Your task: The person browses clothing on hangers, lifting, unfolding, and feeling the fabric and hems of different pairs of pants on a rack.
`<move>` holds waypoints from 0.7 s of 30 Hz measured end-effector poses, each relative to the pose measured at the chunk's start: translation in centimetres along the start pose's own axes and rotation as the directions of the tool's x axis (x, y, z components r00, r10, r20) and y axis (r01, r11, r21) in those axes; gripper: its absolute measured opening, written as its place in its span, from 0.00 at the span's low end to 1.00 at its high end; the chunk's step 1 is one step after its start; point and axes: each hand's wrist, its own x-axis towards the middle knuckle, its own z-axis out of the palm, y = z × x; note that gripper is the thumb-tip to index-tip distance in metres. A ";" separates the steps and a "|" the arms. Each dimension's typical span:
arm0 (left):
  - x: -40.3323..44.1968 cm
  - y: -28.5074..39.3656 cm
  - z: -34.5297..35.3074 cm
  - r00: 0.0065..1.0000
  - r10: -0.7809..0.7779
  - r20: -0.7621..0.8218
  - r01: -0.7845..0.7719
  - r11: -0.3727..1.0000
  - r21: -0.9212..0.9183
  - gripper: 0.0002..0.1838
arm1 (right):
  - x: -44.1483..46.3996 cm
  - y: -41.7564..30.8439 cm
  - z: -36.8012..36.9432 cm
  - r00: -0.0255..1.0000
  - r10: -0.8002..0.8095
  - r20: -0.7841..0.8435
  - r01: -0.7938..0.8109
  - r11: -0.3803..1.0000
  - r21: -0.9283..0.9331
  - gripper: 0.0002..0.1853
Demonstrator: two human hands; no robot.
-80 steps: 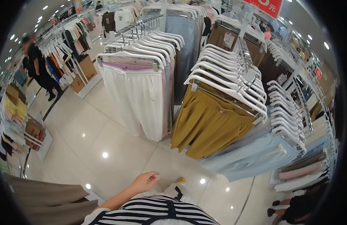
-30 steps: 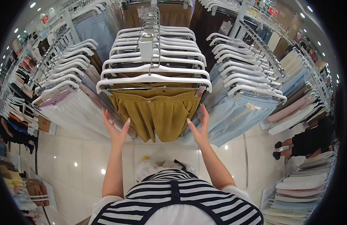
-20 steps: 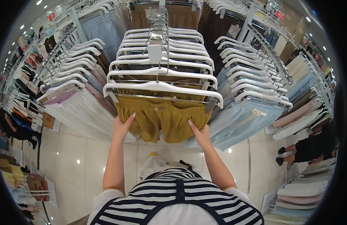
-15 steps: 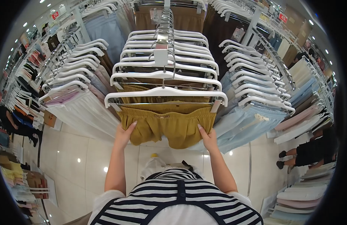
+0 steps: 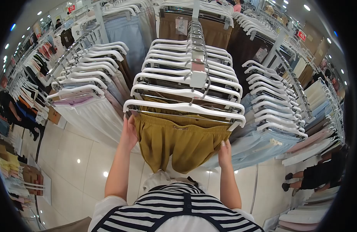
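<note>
Mustard pants (image 5: 182, 145) with a gathered elastic waist hang from the front white hanger (image 5: 182, 106), clipped at both ends. My left hand (image 5: 129, 133) is closed at the upper left corner of the waist, its fingertips by the hanger's left clip. Partway down the opposite side edge, my right hand (image 5: 224, 154) pinches the fabric between thumb and fingers. The waist slopes down slightly toward the right. How far the pant legs reach is hard to tell from above.
Behind the pants, several white hangers (image 5: 190, 60) crowd a metal arm with a white end plate (image 5: 198, 79). White pants (image 5: 91, 118) hang at left, light blue pants (image 5: 259, 147) at right. People stand in both side aisles. Glossy tiles (image 5: 85, 162) cover the floor.
My left hand has moved up from the pants' side to the hanger's left clip. My right hand is lower on the side edge. The rack appears shifted right, the hanger tilted.
</note>
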 end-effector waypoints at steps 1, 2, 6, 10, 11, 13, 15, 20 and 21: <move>0.8 0.2 -0.8 1.000 -0.003 0.002 0.003 1.000 -0.002 0.29 | 0.2 0.1 0.1 1.000 0.000 -0.003 0.000 1.000 -0.002 0.22; 1.7 0.1 -2.1 0.997 0.049 -0.054 -0.047 0.998 0.050 0.25 | 0.3 0.4 0.1 0.999 -0.053 0.005 0.052 0.990 0.130 0.25; 2.2 2.4 1.2 0.959 0.208 -0.192 -0.121 0.914 0.387 0.15 | 0.0 0.2 0.3 0.985 -0.140 -0.102 0.162 0.954 0.252 0.29; 3.5 3.0 0.0 0.973 0.233 0.001 -0.171 0.712 0.681 0.11 | 1.2 0.0 1.4 0.944 -0.151 -0.292 0.180 0.981 0.075 0.26; 3.6 3.1 -0.3 0.975 0.224 0.004 -0.167 0.716 0.678 0.11 | 1.2 -0.1 2.0 0.919 -0.136 -0.371 0.160 0.986 0.037 0.26; 0.2 3.7 -1.2 0.988 0.152 -0.004 -0.101 0.678 0.728 0.10 | -2.0 1.0 1.1 0.927 -0.104 -0.361 0.149 0.984 0.099 0.25; 0.2 1.5 -6.1 0.986 0.099 -0.136 -0.008 0.836 0.549 0.16 | -2.2 1.4 0.7 0.933 -0.073 -0.352 0.138 0.977 0.161 0.25; -1.9 2.1 -7.8 0.945 -0.256 0.203 0.285 0.950 -0.130 0.17 | -5.7 1.2 0.7 0.957 0.069 -0.283 0.048 0.922 0.385 0.24; -1.8 1.8 -7.7 0.958 -0.275 0.085 0.284 0.952 -0.114 0.18 | -6.0 1.2 0.5 0.974 0.070 -0.215 0.022 0.917 0.397 0.24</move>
